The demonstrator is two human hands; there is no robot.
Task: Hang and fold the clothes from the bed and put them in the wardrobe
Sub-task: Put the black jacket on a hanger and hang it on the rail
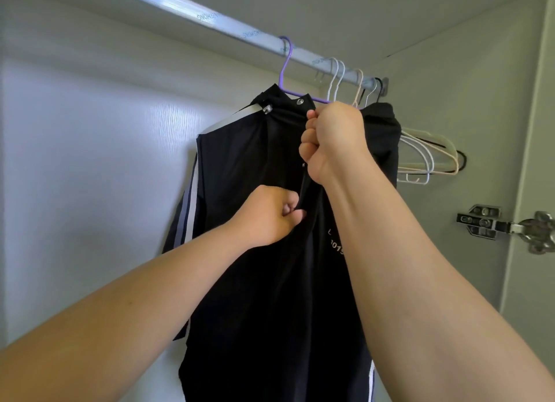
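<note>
A black jacket (249, 167) with white sleeve stripes hangs on a purple hanger (285, 68) hooked over the metal wardrobe rail (210, 20). My right hand (333, 140) grips the jacket's front edge near the collar, just under the hanger's bar. Lower down, my left hand (267, 215) pinches the jacket's front opening at the zipper line. White print shows on the chest beside my right forearm.
Several empty hangers (426, 158) in white, pink and black hang at the rail's right end, close behind the jacket. The wardrobe's white back panel (90, 161) is at left. A metal door hinge (504, 224) sits on the right side wall.
</note>
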